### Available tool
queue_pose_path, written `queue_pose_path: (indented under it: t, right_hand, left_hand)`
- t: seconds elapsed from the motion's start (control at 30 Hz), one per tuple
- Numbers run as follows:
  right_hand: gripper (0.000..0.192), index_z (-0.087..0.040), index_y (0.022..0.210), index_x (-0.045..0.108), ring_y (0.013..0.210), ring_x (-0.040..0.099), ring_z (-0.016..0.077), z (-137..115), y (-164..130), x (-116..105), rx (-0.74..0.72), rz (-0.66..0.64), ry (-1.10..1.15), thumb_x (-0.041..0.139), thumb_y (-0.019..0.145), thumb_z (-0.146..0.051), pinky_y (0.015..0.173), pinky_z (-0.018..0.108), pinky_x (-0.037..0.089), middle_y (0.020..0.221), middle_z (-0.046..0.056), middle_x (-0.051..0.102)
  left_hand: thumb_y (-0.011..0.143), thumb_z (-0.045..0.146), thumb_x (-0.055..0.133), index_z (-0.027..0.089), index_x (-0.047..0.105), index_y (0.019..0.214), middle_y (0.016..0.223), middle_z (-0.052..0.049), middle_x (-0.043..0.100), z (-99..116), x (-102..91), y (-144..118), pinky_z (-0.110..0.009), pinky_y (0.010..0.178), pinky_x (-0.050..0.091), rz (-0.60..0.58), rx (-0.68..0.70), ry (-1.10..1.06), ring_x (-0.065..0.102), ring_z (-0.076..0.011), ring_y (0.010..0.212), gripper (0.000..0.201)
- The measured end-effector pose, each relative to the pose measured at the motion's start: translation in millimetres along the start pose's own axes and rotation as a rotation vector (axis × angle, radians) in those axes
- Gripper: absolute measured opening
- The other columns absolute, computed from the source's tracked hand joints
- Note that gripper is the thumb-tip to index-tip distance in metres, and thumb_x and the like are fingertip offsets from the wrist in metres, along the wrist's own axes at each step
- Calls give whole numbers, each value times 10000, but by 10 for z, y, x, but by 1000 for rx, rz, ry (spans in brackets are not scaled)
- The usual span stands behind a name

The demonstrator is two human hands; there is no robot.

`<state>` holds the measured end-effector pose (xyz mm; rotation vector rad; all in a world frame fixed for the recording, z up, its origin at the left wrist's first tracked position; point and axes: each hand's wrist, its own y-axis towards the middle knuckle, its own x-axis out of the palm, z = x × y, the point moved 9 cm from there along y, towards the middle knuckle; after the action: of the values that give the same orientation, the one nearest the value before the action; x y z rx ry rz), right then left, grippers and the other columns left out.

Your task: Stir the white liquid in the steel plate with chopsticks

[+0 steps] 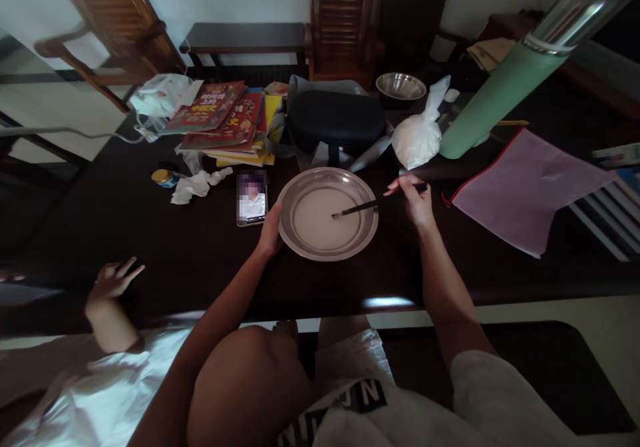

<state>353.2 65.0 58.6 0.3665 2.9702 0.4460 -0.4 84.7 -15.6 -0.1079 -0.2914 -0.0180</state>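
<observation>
A wide, shallow metal basin stands on the dark table in front of me, with pale, cloudy contents inside. My left hand is closed on its left rim. Between the fingers of my right hand is a thin black stick, slanting down to the left over the basin. Its lower tip meets the pale contents; whether it is one stick or a pair I cannot tell. Just left of the basin lies a lit phone. Beyond my right hand sits a tied clear bag of white powder.
A tall green flask and a pink mesh pouch are on the right. Behind the basin are a black case and a small metal bowl. Books, tissues and a small jar lie left. Another person's hand rests nearby.
</observation>
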Motion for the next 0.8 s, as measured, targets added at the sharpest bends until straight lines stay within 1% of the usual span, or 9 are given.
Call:
queue_pose_path:
  t: [0.1, 0.2, 0.3, 0.4, 0.5, 0.57, 0.63, 0.7, 0.8]
  right_hand:
    - [502, -281, 740, 768, 632, 752, 203, 47, -20, 124, 42, -107, 13, 719, 847, -768, 721, 383, 631, 642, -7, 762]
    - [496, -270, 791, 791, 771, 796, 217, 19, -59, 285, 45, -217, -17, 742, 830, -762, 800, 388, 646, 770, 14, 823]
    - [500, -271, 813, 792, 808, 803, 225, -43, -34, 192, 7, -130, -42, 729, 839, -766, 823, 399, 648, 806, 19, 831]
    - [518, -283, 768, 767, 684, 773, 223, -52, -4, 29, -4, -11, -33, 706, 841, -791, 768, 412, 645, 671, 0, 769]
    - [520, -281, 743, 768, 642, 756, 213, -17, -18, 112, 31, -86, -7, 713, 837, -789, 732, 396, 635, 642, -1, 756]
    - [509, -275, 759, 787, 720, 779, 213, -17, -48, 240, 38, -185, -14, 726, 838, -774, 776, 388, 637, 718, 10, 797]
    - [503, -274, 771, 801, 809, 793, 216, -46, -59, 285, 12, -212, -49, 727, 843, -766, 839, 391, 636, 796, 18, 826]
    - [503, -279, 768, 801, 825, 794, 220, -64, -38, 201, -11, -141, -65, 721, 846, -769, 848, 396, 637, 804, 16, 826]
    - [512, -284, 743, 785, 704, 772, 218, -41, -7, 28, 1, -16, -24, 718, 837, -782, 762, 398, 637, 689, 1, 780]
  left_hand:
    - [789, 591, 795, 199, 739, 928, 1067, -106, 823, -25, -14, 5, -453, 1051, 601, 3, -20, -1, 691, -378, 1284, 420]
    - [796, 591, 790, 189, 750, 985, 1063, -104, 822, -47, -47, 12, -443, 1031, 607, 16, -31, 9, 706, -364, 1256, 446]
    - [797, 592, 797, 191, 759, 1007, 1084, -101, 819, -41, -55, 17, -434, 1044, 597, 15, -19, 25, 706, -358, 1255, 454]
    - [792, 616, 796, 200, 756, 962, 1114, -111, 816, -34, -35, 16, -440, 1050, 594, 1, -12, 12, 697, -371, 1271, 451]
    - [748, 638, 827, 208, 750, 919, 1105, -109, 819, -37, -39, 12, -443, 1047, 598, 10, -17, -8, 699, -379, 1264, 469]
    - [732, 627, 843, 214, 748, 903, 1091, -95, 823, -41, -44, 11, -443, 1056, 596, 12, -22, -3, 703, -375, 1258, 457]
    - [755, 605, 830, 218, 748, 896, 1096, -83, 824, -28, -44, 11, -436, 1073, 587, 8, -8, 12, 699, -365, 1270, 419]
    - [785, 586, 807, 216, 750, 909, 1123, -85, 822, -13, -35, 12, -428, 1086, 580, -1, 7, 19, 688, -360, 1295, 395]
    - [798, 577, 797, 202, 754, 957, 1155, -108, 817, -34, -30, 14, -437, 1069, 595, -4, -12, 4, 680, -375, 1311, 409]
